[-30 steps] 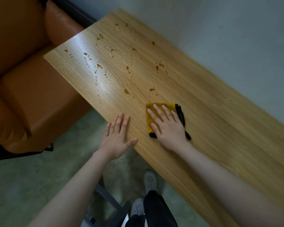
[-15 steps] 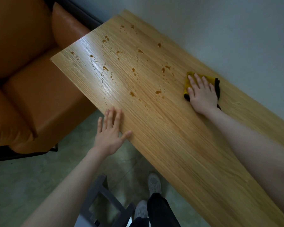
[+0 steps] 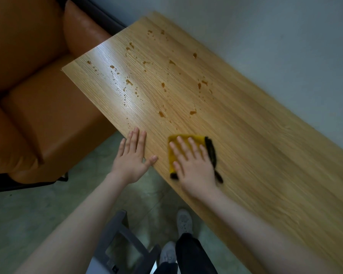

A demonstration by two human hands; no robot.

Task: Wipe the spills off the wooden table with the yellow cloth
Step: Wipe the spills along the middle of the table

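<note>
Right hand [image 3: 194,165], fingers straight, presses the cloth [image 3: 173,153] flat near the table's [image 3: 265,155] front edge. Left hand [image 3: 132,157], fingers extended and holding nothing, rests on that edge beside it. Brown spills [image 3: 161,114] dot the far surface; orange sofa [image 3: 38,105] at left.

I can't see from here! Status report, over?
Right hand flat on yellow cloth. Left hand flat at table edge. Spills remain ahead. Nothing blocking.

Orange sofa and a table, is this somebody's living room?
Maybe a living room or lounge; I can't be sure. An orange sofa sits beside a long wooden table against a plain wall.
</note>
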